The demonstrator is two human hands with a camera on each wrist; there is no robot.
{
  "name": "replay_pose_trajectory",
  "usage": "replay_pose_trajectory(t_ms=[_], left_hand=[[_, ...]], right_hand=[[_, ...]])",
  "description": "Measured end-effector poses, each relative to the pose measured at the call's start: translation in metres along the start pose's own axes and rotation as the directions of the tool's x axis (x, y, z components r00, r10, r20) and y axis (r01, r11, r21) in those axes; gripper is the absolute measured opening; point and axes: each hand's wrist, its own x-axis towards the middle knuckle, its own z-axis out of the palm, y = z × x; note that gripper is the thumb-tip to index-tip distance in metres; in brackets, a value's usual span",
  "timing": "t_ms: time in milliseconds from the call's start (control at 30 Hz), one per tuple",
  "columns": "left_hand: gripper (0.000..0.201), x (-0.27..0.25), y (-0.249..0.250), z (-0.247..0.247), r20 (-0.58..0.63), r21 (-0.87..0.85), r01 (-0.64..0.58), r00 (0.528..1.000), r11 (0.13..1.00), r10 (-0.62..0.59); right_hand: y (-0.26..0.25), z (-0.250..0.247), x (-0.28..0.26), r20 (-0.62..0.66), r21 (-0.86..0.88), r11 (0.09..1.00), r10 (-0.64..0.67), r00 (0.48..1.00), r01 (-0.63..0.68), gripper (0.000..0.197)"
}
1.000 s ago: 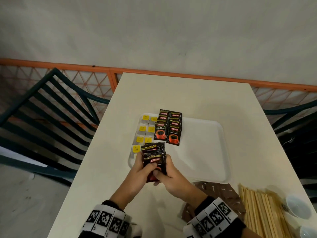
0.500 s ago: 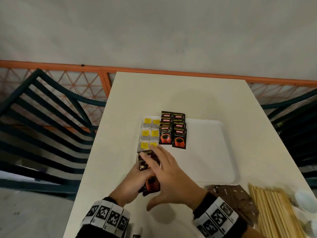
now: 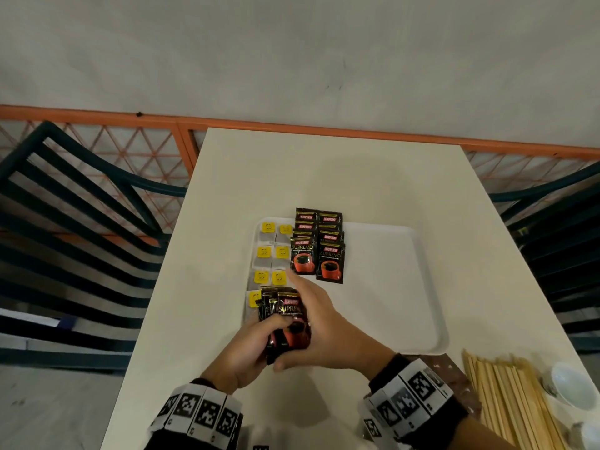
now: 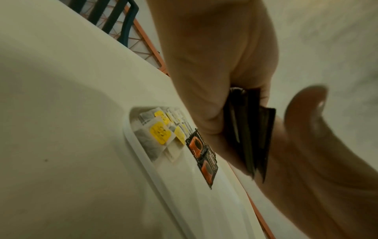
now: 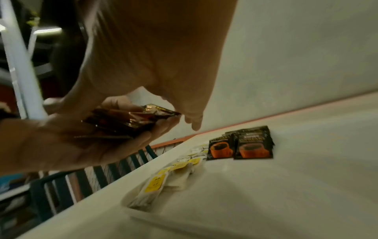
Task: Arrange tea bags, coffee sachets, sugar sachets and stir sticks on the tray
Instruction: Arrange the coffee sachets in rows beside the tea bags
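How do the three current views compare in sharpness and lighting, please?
Head view: dim, fairly sharp, labels on the tray's coffee sachets readable, right hand slightly smeared. Left wrist view: dim, yellowish, left hand soft. Right wrist view: motion-blurred throughout, tea bags smeared.

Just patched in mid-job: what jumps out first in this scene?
The left hand holds a fanned stack of black coffee sachets over the near left corner of the white tray, with the right hand open beside it. On the tray, yellow-tagged tea bags lie in two columns beside overlapping coffee sachets already laid down.
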Motion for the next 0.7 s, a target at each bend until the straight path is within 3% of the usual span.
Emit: replay_pose_trajectory(t_ms=[67, 167, 233, 433, 600, 700], left_hand=[[0.043, 0.004, 0.0, -0.001, -0.04, -0.001, -0.034, 0.999, 0.999, 0.034], [0.054, 0.009, 0.001, -0.001, -0.061, 0.001, -0.076, 0.995, 0.997, 0.076], [0.054, 0.013, 0.0, -0.002, -0.06, 0.003, -0.075, 0.995, 0.997, 0.075], [0.041, 0.021, -0.002, -0.004, -0.091, -0.034, -0.057, 0.994, 0.998, 0.054], [0.025, 0.026, -0.004, -0.013, -0.211, 0.02, -0.072, 0.975, 0.997, 0.074], [0.024, 0.027, -0.004, -0.024, -0.282, -0.034, -0.095, 0.956, 0.995, 0.081]], right_hand=[[0.01, -0.001, 0.0, -0.116, 0.206, 0.971, 0.149, 0.982, -0.123, 0.09], [0.025, -0.005, 0.0, -0.134, 0.228, 0.921, 0.35, 0.927, -0.315, 0.041], [0.032, -0.006, 0.002, -0.137, 0.266, 0.906, 0.374, 0.917, -0.33, 0.025], [0.045, -0.01, 0.01, -0.223, 0.342, 0.867, 0.449, 0.865, -0.362, 0.023], [0.053, -0.022, 0.019, -0.092, 0.526, 0.773, 0.466, 0.88, -0.354, 0.013], [0.06, -0.033, 0.031, -0.158, 0.58, 0.742, 0.507, 0.847, -0.336, 0.009]])
